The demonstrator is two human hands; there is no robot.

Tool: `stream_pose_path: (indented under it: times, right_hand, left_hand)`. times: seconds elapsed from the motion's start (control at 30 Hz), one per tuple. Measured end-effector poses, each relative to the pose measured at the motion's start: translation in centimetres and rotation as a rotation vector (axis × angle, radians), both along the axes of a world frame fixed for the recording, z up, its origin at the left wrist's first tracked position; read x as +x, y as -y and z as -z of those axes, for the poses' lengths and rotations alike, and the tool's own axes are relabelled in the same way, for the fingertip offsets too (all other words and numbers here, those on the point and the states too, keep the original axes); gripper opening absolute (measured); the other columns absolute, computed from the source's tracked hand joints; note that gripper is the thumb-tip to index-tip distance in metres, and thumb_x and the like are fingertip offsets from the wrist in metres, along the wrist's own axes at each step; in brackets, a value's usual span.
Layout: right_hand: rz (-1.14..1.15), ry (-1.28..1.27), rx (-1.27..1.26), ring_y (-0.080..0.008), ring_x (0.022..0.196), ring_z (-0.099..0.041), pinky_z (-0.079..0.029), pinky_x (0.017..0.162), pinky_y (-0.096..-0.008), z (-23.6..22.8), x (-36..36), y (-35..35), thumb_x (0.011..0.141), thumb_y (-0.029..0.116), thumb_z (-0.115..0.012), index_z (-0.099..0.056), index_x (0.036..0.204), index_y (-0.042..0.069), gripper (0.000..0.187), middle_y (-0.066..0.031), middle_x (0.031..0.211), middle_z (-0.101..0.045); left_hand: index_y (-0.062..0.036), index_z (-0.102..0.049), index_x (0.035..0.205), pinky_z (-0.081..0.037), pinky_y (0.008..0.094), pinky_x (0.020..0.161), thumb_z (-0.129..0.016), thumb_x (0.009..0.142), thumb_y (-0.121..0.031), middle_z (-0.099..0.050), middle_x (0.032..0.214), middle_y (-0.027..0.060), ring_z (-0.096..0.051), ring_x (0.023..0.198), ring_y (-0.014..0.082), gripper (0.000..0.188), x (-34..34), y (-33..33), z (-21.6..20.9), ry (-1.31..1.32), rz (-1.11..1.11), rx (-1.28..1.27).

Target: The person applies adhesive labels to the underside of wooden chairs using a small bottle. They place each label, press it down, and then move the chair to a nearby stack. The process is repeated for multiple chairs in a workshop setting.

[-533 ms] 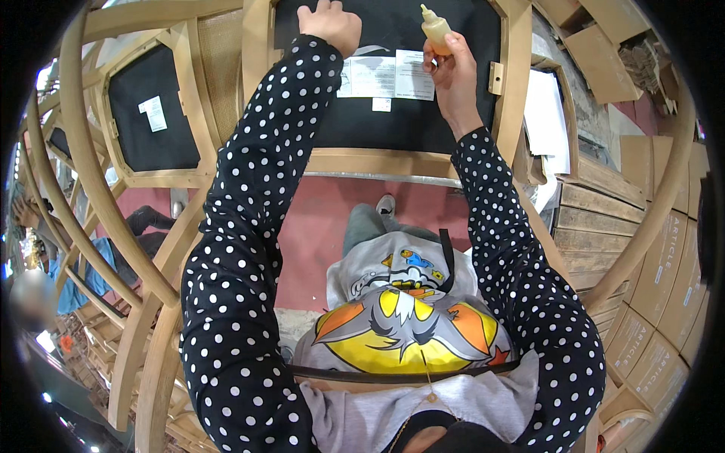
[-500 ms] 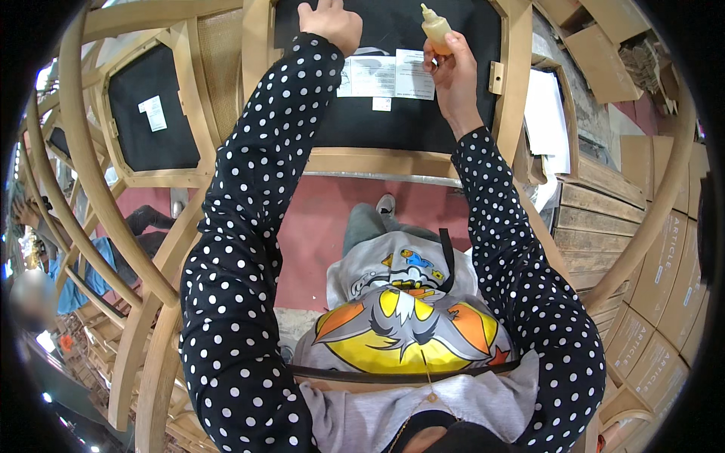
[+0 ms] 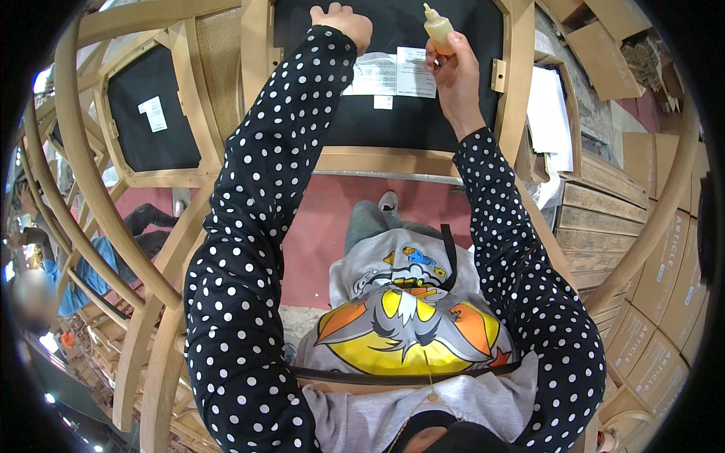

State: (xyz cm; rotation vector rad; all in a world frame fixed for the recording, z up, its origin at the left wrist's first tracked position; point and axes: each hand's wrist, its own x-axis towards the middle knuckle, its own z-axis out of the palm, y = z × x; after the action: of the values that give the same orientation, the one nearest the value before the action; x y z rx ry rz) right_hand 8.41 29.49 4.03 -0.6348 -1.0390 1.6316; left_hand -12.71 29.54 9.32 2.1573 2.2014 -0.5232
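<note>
My right hand (image 3: 458, 74) grips a small squeeze bottle (image 3: 439, 32) with a pointed nozzle and yellowish liquid in it, the nozzle tilted up and away from me. Below both hands lies the black underside of a chair seat (image 3: 362, 130), framed in light wood. White printed labels (image 3: 415, 73) are attached to it, between my hands. My left hand (image 3: 344, 29) is over the far left part of this panel, back of the hand up, fingers curled. Its fingertips are turned away, and whatever they hold or touch is hidden.
Another upturned chair with a black seat underside (image 3: 155, 90) stands to the left, among curved wooden chair parts (image 3: 121, 204). On the right are white sheets (image 3: 547, 113), a slatted wooden platform (image 3: 600, 219) and stacked cardboard boxes (image 3: 657, 264). Another person (image 3: 83, 279) is at far left.
My left hand has moved slightly right and nearer over the panel, its fingers curling more. The right hand keeps the bottle in nearly the same place.
</note>
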Motion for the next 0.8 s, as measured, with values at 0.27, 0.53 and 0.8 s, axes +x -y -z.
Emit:
stream_pose_path:
  times: [0.27,0.53,0.8]
  right_hand:
    - [-0.006,-0.005,-0.006,-0.011,0.085,-0.056,-0.046,0.076,-0.0293,0.1,0.1,-0.1,0.103,0.032,-0.057,-0.061,0.115,0.004,0.031,-0.0057,0.095,-0.064]
    - [-0.002,0.02,-0.014,-0.0115,0.084,-0.055,-0.046,0.077,-0.0295,0.3,0.2,0.0,0.104,0.033,-0.057,-0.061,0.115,0.004,0.032,-0.0059,0.094,-0.064]
    - [-0.02,-0.03,-0.025,-0.0115,0.084,-0.055,-0.046,0.076,-0.03,0.6,0.3,-0.2,0.104,0.033,-0.056,-0.061,0.116,0.004,0.031,-0.0056,0.094,-0.064]
  left_hand:
    - [-0.0114,-0.077,0.108,-0.037,0.0547,0.103,-0.056,0.09,-0.019,-0.066,0.126,0.0117,-0.055,0.124,0.029,0.029,-0.5,-1.1,1.4,0.053,0.022,0.148]
    - [-0.0124,-0.078,0.1,-0.039,0.0527,0.098,-0.056,0.09,-0.019,-0.07,0.117,0.0096,-0.057,0.119,0.0275,0.025,-0.8,-1.4,2.4,0.017,0.058,0.297]
    - [-0.0125,-0.079,0.097,-0.038,0.0508,0.098,-0.057,0.09,-0.018,-0.069,0.114,0.0091,-0.057,0.118,0.0266,0.024,-0.6,-1.3,1.6,-0.009,0.081,0.35]
